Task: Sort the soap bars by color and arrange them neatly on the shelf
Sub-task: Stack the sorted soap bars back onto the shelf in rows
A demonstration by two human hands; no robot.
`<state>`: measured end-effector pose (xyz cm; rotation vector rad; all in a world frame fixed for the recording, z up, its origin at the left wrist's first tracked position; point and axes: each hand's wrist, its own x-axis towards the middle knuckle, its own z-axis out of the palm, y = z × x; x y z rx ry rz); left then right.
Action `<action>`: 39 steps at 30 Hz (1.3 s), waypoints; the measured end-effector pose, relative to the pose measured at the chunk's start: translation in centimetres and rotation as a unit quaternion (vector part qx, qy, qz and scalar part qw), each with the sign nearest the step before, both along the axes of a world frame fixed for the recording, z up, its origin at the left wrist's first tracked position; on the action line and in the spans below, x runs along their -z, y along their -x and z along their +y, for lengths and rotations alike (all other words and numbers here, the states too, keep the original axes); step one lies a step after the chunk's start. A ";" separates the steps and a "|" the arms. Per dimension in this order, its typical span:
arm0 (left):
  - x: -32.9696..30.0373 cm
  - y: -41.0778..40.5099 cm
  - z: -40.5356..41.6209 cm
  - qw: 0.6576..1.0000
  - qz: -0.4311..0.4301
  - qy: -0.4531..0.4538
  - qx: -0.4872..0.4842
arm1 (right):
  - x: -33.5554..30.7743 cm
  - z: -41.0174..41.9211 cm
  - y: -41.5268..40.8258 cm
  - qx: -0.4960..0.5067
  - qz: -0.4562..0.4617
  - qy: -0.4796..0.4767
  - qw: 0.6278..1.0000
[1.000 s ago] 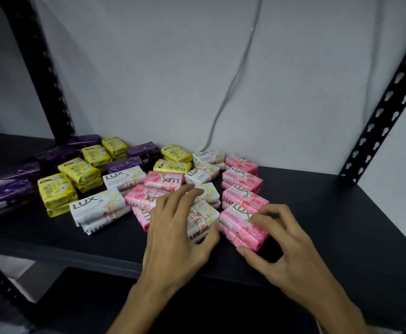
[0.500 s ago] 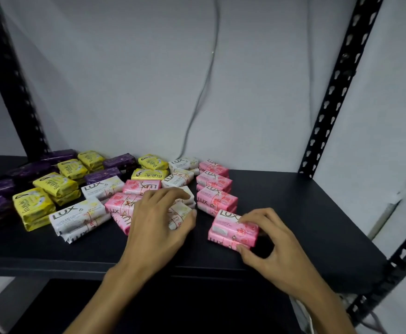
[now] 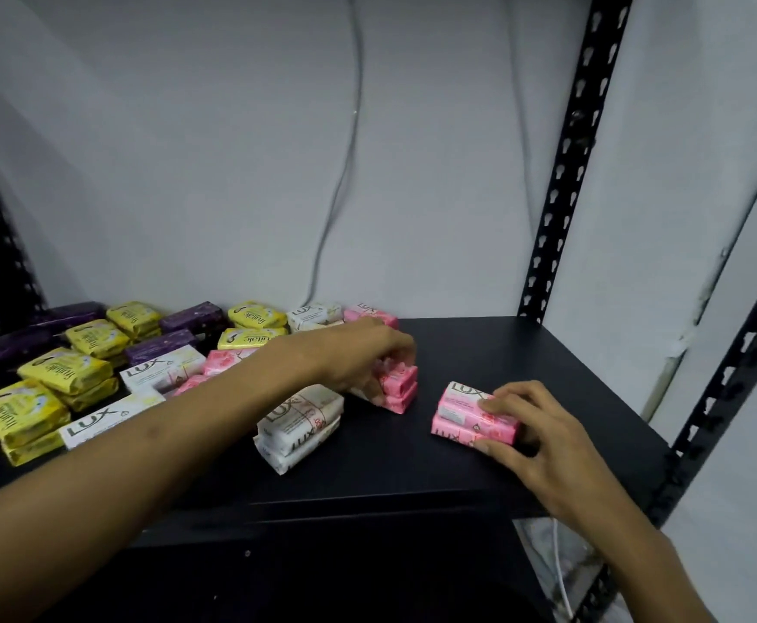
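Right hand [image 3: 543, 424] pinches a near-right stack of two pink wrapped soap bars [image 3: 466, 418]; left hand [image 3: 367, 357] grips a farther pink stack [image 3: 399, 388], probably gathering pinks together.

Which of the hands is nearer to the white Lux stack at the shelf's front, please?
Left. The left hand grips a pink stack just behind the white Lux stack; the right hand holds another farther right.

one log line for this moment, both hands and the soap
left hand: grips pink soap stack | right hand: holds front pink stack on shelf | white stack: free
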<state>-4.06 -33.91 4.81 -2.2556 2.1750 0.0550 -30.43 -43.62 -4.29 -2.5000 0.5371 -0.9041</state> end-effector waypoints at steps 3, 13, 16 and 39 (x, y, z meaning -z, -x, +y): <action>0.1 0.0 -1.0 1.000 0.014 -0.014 0.014 | -0.3 -3.4 0.8 0.062 0.010 0.004 0.998; 0.9 1.4 -5.5 0.997 0.050 0.020 0.058 | -1.9 -13.2 -3.1 0.122 0.048 -0.047 0.990; 1.0 2.3 -7.7 0.996 0.051 0.026 0.066 | -1.7 -15.8 -4.3 0.138 0.037 -0.045 0.989; 2.5 3.6 -19.3 0.992 0.094 0.077 0.026 | 0.4 -26.0 -8.6 0.226 0.019 0.186 0.956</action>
